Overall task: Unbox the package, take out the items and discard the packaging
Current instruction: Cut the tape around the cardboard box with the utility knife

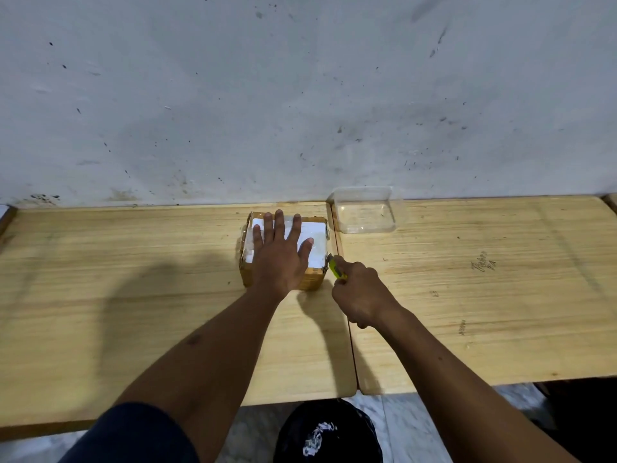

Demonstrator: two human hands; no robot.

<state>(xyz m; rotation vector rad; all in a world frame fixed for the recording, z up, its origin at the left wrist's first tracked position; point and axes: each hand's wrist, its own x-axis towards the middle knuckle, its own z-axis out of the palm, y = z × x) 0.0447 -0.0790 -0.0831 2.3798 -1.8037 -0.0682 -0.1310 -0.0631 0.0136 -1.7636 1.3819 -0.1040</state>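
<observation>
Early: box [283,252] still taped, left hand [280,259] flat on top, right hand [362,295] fisted around cutter [336,267] at its right edge; unpacking, binning left.

Two tables against a marked wall

Two pale wooden tables [467,295] stand edge to edge, the seam running from 12 to 6 o'clock; a clear plastic container [367,210] sits at about 1 o'clock on the right one, against the speckled grey wall [300,95]. Pen scribbles [480,261] mark the wood at 3 o'clock.
</observation>
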